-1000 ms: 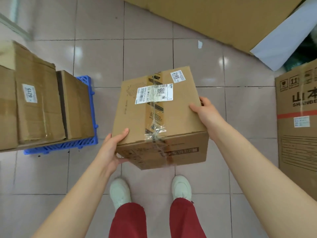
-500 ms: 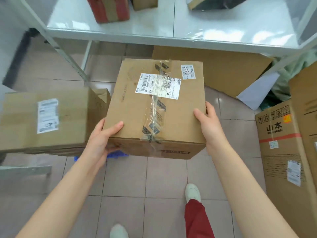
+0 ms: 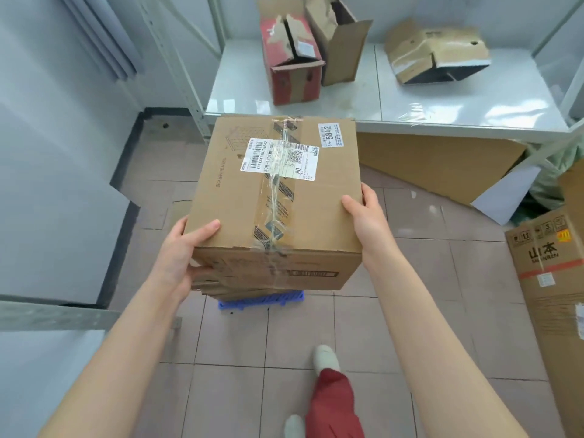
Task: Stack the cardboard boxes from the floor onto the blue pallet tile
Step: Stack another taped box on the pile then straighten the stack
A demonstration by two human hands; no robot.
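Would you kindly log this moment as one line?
left hand + right hand: grip box sides | box over pallet | not released

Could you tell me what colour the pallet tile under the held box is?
Blue; the pallet tile shows in the head view.
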